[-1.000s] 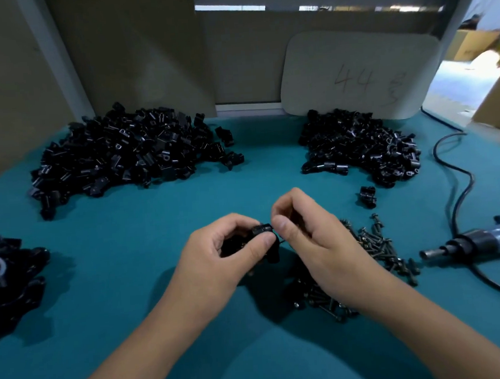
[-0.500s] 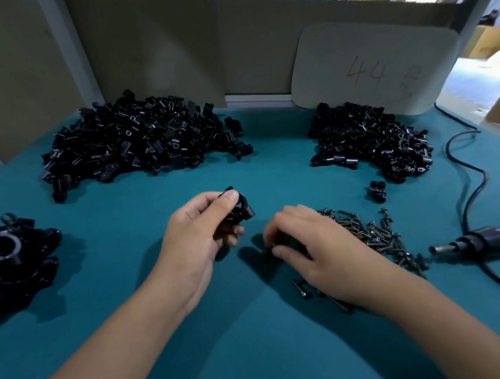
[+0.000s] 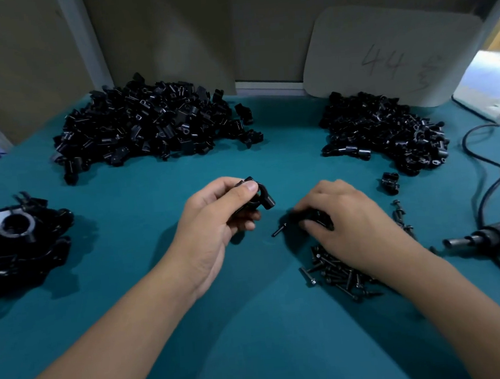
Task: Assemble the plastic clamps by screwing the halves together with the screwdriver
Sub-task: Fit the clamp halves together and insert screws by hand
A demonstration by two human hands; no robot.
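The left hand (image 3: pixel 215 221) is up off the tabletop (image 3: pixel 142 196), thumb and fingers curled round a black clamp (image 3: pixel 259 199), its ring and side boss poking out past the thumb. A second ago both hands were together, working that piece between them; now they have parted, and the clamp has gone left and slightly far with the left hand alone. Reads to me as halves mated, fastener wanted.

And there goes the right hand (image 3: pixel 352 226), down on the tabletop at the far edge of the screw pile (image 3: pixel 334 269). Its fingers are curled over something dark, apparently a screw or small part, but I cannot tell whether it has a firm grip on one. One loose screw (image 3: pixel 278 231) lies just left of those fingertips. Half a second back this hand was already over the screws; since then it has dug in, and that single screw now lies out on its own.

The screwdriver (image 3: pixel 489 239) lies untouched at the right edge, cable (image 3: pixel 490 178) looping far behind it, so driving has not begun. The big pile of clamp halves (image 3: pixel 149 125) far left and the smaller pile (image 3: pixel 386 129) far right sit as they did, with the white board (image 3: pixel 390 52) behind. Finished parts (image 3: pixel 18 241) are heaped at the left edge.
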